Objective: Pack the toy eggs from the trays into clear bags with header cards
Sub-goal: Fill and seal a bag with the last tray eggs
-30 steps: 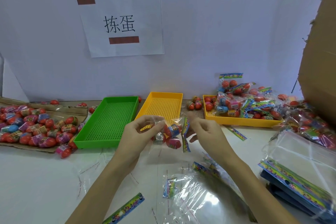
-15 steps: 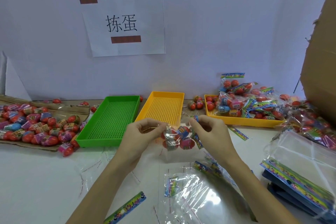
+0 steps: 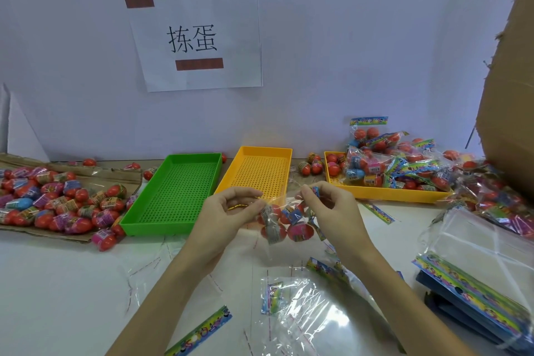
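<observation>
Clear bag (image 3: 284, 224) with a few toy eggs inside hangs between both hands, above the white tabletop (image 3: 57, 283), just in front of the yellow tray (image 3: 260, 170). Left hand (image 3: 228, 217): fingers curled, thumb and forefinger pinching the bag's top left edge. Right hand (image 3: 332, 208): fingers curled, pinching the bag's top right edge along with a bit of the coloured header card (image 3: 315, 191) at the fingertips. Eggs sit below the fingers, in the lower part of the bag; mouth of the bag is stretched between the two pinches.

Green tray (image 3: 176, 191) is left of the yellow tray, side by side, both showing bare perforated floors. Second yellow tray (image 3: 384, 193) at right holds a heap of filled bags (image 3: 387, 159) with header cards. More filled bags (image 3: 502, 199) are piled further right by a cardboard box (image 3: 511, 101). Loose toy eggs (image 3: 57, 199) lie on flattened cardboard at left. A few loose eggs (image 3: 312, 165) sit between the two yellow trays.

Near edge: empty clear bags (image 3: 306, 318) flat on the tabletop, a loose header card strip (image 3: 199, 332), and a stack of unused bags with cards (image 3: 476, 277) at right. Paper sign (image 3: 196, 37) taped on the wall.
</observation>
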